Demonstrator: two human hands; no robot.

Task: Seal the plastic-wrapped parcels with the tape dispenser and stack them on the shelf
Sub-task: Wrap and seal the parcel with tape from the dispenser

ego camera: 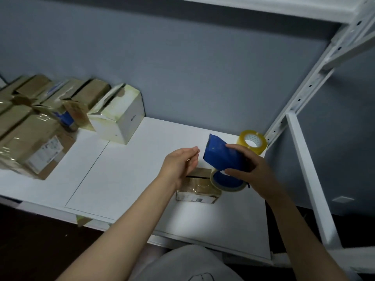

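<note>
While the right hand (251,165) grips the blue dispenser (223,155), fingers curled over its top and thumb underneath, the left hand (182,161) is held just beside it with fingers straight and close together, holding nothing. The dispenser is raised off the shelf (132,169), its toothed end pointing up and left, its tape roll hanging low over a small parcel (197,187). That parcel lies flat near the shelf's front, wrapped in shiny plastic, partly hidden behind the left wrist; whether the wrist touches it I cannot tell. A spare roll (252,141) of clear tape stands in the back right corner, next to the white post (304,94). Far left, more wrapped parcels (30,134) sit stacked together, with a white box (119,114) just beside them against the grey wall (203,67).
</note>
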